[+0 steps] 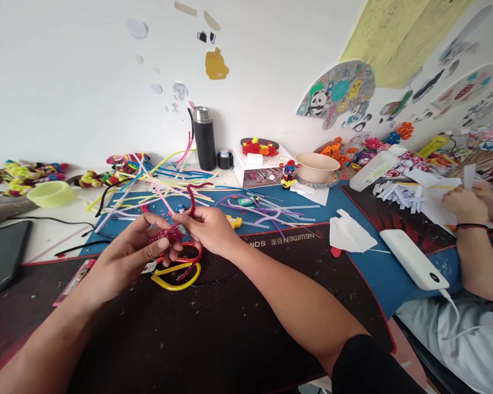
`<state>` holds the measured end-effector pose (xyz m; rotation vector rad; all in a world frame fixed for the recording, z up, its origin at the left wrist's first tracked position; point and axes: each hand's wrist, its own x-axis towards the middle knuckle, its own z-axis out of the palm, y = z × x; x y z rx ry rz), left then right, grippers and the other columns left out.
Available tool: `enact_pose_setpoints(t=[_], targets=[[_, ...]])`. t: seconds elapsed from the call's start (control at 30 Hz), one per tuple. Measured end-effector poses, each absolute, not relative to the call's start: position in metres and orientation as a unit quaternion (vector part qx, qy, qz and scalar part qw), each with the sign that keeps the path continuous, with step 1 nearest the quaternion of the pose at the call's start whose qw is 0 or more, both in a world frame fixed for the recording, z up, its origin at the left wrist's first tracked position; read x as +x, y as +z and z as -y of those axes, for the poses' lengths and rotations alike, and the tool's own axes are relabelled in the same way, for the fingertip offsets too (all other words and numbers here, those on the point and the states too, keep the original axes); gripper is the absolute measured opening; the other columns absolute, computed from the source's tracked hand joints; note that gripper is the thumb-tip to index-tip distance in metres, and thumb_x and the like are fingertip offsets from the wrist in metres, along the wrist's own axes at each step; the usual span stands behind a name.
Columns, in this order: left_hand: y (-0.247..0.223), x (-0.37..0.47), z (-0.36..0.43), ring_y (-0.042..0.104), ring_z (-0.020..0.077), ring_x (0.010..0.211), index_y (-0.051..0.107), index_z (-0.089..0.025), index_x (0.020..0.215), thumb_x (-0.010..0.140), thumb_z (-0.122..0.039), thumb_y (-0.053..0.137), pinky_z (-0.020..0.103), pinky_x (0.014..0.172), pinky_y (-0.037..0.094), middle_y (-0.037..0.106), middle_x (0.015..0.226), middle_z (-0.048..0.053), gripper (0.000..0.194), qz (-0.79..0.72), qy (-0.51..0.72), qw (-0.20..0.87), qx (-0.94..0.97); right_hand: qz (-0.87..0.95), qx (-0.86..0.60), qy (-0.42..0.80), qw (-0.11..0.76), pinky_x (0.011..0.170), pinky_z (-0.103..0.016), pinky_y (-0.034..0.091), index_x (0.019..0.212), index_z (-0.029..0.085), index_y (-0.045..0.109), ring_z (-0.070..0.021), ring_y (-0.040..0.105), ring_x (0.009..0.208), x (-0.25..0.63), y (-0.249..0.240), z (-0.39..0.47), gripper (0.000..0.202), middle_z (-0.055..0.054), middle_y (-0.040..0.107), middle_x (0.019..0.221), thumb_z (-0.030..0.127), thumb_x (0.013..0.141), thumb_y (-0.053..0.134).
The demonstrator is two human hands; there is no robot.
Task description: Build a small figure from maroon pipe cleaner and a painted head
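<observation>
Pinching dark-red piece, hands (pixel 170 238) together

Bottle (pixel 204 139) stands at the tabletop's (pixel 230 178) back edge, box (pixel 263 169) right of it, bowl (pixel 317 167) farther right.

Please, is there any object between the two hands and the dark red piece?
Nothing visible stands between: the left hand and the right hand both grip the dark red piece. The yellow loop lies beneath, not between.
</observation>
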<state>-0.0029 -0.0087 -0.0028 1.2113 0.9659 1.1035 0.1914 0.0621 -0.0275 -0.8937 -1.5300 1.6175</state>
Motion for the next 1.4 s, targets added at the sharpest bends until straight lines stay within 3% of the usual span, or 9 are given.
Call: enact_pose_setpoints(t=[0.23, 0.4, 0.67, 0.77, 0.87, 1.07, 1.23, 1.4], targets=[[-0.001, -0.003, 0.010, 0.073, 0.0217, 0.065, 0.082, -0.030, 0.131, 0.091, -0.048, 0.096, 0.028, 0.059, 0.058, 0.083, 0.086, 0.008, 0.046, -0.416, 0.489, 0.584, 0.497, 0.568, -0.340, 0.658, 0.360, 0.047, -0.024, 0.038, 0.075, 0.022, 0.059, -0.0100, 0.051, 0.042, 0.191, -0.032, -0.062, 0.062, 0.009, 0.053, 0.053, 0.075, 0.089, 0.087], [-0.004, -0.006, 0.010, 0.073, 0.0201, 0.065, 0.089, -0.026, 0.122, 0.092, -0.049, 0.094, 0.026, 0.058, 0.059, 0.082, 0.085, 0.008, 0.038, -0.413, 0.489, 0.578, 0.507, 0.520, -0.323, 0.712, 0.345, 0.044, -0.022, 0.034, 0.078, 0.022, 0.061, -0.0085, 0.048, 0.040, 0.189, -0.030, -0.059, 0.060, 0.011, 0.050, 0.051, 0.074, 0.089, 0.089], [-0.003, -0.012, 0.005, 0.072, 0.0212, 0.055, 0.083, -0.028, 0.121, 0.090, -0.042, 0.095, 0.027, 0.048, 0.056, 0.082, 0.082, 0.006, 0.035, -0.388, 0.507, 0.614, 0.464, 0.525, -0.322, 0.722, 0.315, 0.046, -0.024, 0.036, 0.080, 0.022, 0.064, -0.0099, 0.050, 0.044, 0.189, -0.025, -0.056, 0.059, 0.009, 0.052, 0.055, 0.076, 0.091, 0.086], [-0.001, -0.018, 0.000, 0.070, 0.0202, 0.052, 0.079, -0.027, 0.117, 0.090, -0.038, 0.095, 0.025, 0.045, 0.054, 0.080, 0.078, 0.004, 0.033, -0.382, 0.533, 0.626, 0.422, 0.563, -0.322, 0.682, 0.338, 0.049, -0.026, 0.037, 0.086, 0.021, 0.071, -0.0113, 0.048, 0.045, 0.191, -0.026, -0.058, 0.059, 0.008, 0.050, 0.055, 0.079, 0.096, 0.077], [-0.002, -0.020, -0.004, 0.069, 0.0188, 0.050, 0.077, -0.025, 0.113, 0.090, -0.034, 0.092, 0.023, 0.042, 0.052, 0.078, 0.075, 0.003, 0.029, -0.379, 0.547, 0.635, 0.393, 0.601, -0.350, 0.593, 0.406, 0.053, -0.028, 0.040, 0.088, 0.022, 0.073, -0.0127, 0.051, 0.051, 0.193, -0.026, -0.059, 0.059, 0.004, 0.058, 0.064, 0.080, 0.100, 0.071], [-0.013, -0.021, -0.006, 0.062, 0.0135, 0.039, 0.076, -0.021, 0.108, 0.096, -0.035, 0.086, 0.020, 0.034, 0.046, 0.074, 0.074, 0.001, 0.021, -0.377, 0.514, 0.659, 0.399, 0.651, -0.350, 0.489, 0.462, 0.065, -0.029, 0.043, 0.100, 0.023, 0.078, -0.0174, 0.061, 0.072, 0.198, -0.024, -0.057, 0.048, -0.001, 0.066, 0.079, 0.070, 0.106, 0.069], [-0.012, -0.023, -0.001, 0.055, 0.0097, 0.033, 0.077, -0.023, 0.112, 0.099, -0.040, 0.084, 0.017, 0.031, 0.042, 0.070, 0.073, -0.002, 0.023, -0.352, 0.487, 0.684, 0.412, 0.686, -0.337, 0.487, 0.423, 0.071, -0.029, 0.043, 0.120, 0.026, 0.082, -0.0181, 0.062, 0.077, 0.199, -0.023, -0.057, 0.043, -0.001, 0.069, 0.085, 0.065, 0.109, 0.069], [0.000, -0.021, 0.001, 0.049, 0.0067, 0.032, 0.070, -0.022, 0.092, 0.095, -0.044, 0.089, 0.018, 0.032, 0.042, 0.069, 0.074, -0.003, 0.029, -0.351, 0.479, 0.698, 0.400, 0.716, -0.333, 0.502, 0.352, 0.066, -0.029, 0.037, 0.102, 0.024, 0.079, -0.0176, 0.061, 0.073, 0.195, -0.021, -0.051, 0.044, 0.002, 0.064, 0.075, 0.067, 0.107, 0.072]])
